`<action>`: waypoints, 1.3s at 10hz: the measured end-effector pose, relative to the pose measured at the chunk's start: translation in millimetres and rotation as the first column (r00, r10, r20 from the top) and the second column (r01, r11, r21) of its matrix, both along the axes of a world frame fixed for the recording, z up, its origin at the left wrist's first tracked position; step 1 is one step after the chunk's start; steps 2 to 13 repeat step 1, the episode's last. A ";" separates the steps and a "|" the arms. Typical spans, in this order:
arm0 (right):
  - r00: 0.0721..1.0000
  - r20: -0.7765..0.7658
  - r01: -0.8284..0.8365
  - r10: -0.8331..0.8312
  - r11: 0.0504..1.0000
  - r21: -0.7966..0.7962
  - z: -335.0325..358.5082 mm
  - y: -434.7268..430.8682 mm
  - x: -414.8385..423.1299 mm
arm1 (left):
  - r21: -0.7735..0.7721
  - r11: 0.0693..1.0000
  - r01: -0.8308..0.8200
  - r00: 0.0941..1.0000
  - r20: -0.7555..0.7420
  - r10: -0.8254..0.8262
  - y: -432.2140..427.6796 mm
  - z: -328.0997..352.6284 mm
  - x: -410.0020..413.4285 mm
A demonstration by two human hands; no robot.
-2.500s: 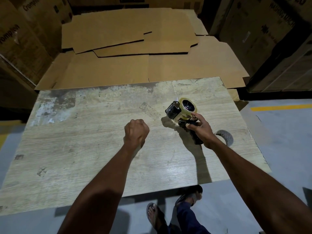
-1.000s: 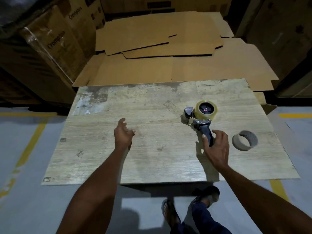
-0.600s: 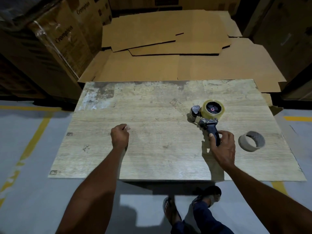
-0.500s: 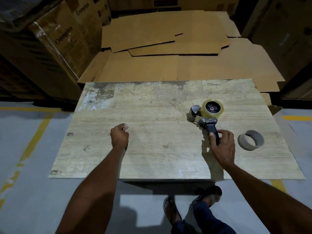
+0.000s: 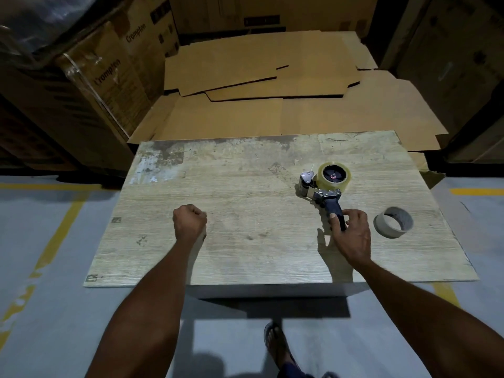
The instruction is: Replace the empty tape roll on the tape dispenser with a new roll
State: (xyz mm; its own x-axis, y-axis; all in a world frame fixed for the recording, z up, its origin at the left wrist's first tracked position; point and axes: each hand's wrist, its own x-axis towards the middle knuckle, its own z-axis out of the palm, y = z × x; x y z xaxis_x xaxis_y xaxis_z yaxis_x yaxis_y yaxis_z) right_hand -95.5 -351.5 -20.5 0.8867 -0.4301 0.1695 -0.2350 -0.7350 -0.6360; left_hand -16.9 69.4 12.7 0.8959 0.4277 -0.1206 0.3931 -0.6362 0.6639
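Observation:
The tape dispenser point(image 5: 321, 190) lies on its side on the wooden table point(image 5: 245, 214), at the right. A clear tape roll point(image 5: 335, 176) sits on its wheel, and its dark handle points toward me. My right hand point(image 5: 350, 234) rests on the end of that handle, thumb and fingers around it. The empty cardboard core point(image 5: 393, 222) stands on the table just right of my right hand, apart from it. My left hand point(image 5: 189, 220) is a closed fist at the table's middle, holding nothing that I can see.
Flattened cardboard sheets point(image 5: 272, 85) lie stacked behind the table. Tall cartons point(image 5: 114, 77) stand at the left and more dark boxes at the right. Grey floor with yellow lines point(image 5: 54, 236) surrounds the table. My foot in a sandal point(image 5: 275, 347) is below the near edge.
The dispenser went from held upright to lying on the table. My left hand opened briefly and is a fist again. My right hand stays on the handle.

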 end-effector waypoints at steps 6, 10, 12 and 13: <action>1.000 -0.010 -0.005 0.005 1.000 0.005 1.4 -0.3 -0.4 | 0.019 0.997 0.071 0.997 0.011 -0.071 -6.6 5.8 -7.1; 1.000 -0.010 -0.005 0.005 1.000 0.005 1.4 -0.3 -0.4 | 0.019 0.997 0.071 0.997 0.011 -0.071 -6.6 5.8 -7.1; 1.000 -0.010 -0.005 0.005 1.000 0.005 1.4 -0.3 -0.4 | 0.019 0.997 0.071 0.997 0.011 -0.071 -6.6 5.8 -7.1; 1.000 -0.010 -0.005 0.005 1.000 0.005 1.4 -0.3 -0.4 | 0.019 0.997 0.071 0.997 0.011 -0.071 -6.6 5.8 -7.1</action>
